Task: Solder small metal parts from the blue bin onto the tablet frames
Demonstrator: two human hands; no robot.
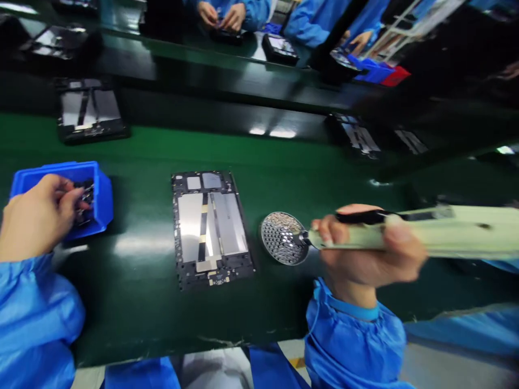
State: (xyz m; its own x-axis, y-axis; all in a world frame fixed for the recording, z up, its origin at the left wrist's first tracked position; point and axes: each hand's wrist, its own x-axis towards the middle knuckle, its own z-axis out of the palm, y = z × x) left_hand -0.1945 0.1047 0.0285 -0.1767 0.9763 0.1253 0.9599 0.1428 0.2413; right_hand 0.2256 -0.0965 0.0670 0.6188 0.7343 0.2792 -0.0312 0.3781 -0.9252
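Observation:
My left hand (38, 216) reaches into a blue plastic bin (102, 197), its fingers among small dark parts (85, 202). Whether the fingers pinch any of them is hidden. A tablet's rear housing (211, 229), with silver panels and dark tape strips, lies flat on the belt between my hands. My right hand (365, 248) grips a pale green electric screwdriver (446, 232). Its tip is at the edge of a round metal screw dish (281, 237) holding many small screws.
A green conveyor belt (141, 151) runs across the view, and further tablet housings (89, 108) lie beyond a dark rail. Co-workers in blue smocks (221, 16) handle devices at the far bench. Blue and red bins (375, 73) stand at the back right.

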